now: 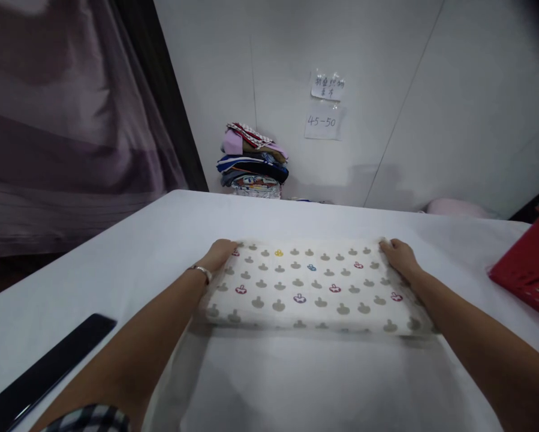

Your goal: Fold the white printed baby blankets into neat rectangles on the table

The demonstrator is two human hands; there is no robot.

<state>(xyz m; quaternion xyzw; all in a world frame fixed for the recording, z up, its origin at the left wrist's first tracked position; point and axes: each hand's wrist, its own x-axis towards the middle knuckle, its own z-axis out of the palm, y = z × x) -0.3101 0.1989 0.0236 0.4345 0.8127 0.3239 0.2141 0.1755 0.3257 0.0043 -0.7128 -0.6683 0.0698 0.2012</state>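
A white cloth [309, 288] printed with grey and coloured mushroom shapes lies across the table in front of me, doubled over into a wide band. My left hand [222, 255], with a bracelet at the wrist, pinches its far left corner. At the far right corner my right hand [399, 258] is closed on the edge in the same way. The fingertips are partly hidden by the fabric. A plain pale layer spreads from the band's near edge toward my body; whether it belongs to the same cloth I cannot tell.
The table [161, 234] is white. A long dark flat object [48, 372] lies at its left, and a red plastic basket [527, 264] stands at the right. Behind the table's far edge is a stack of folded fabrics [253, 162]. Paper notes [323, 120] hang on the wall.
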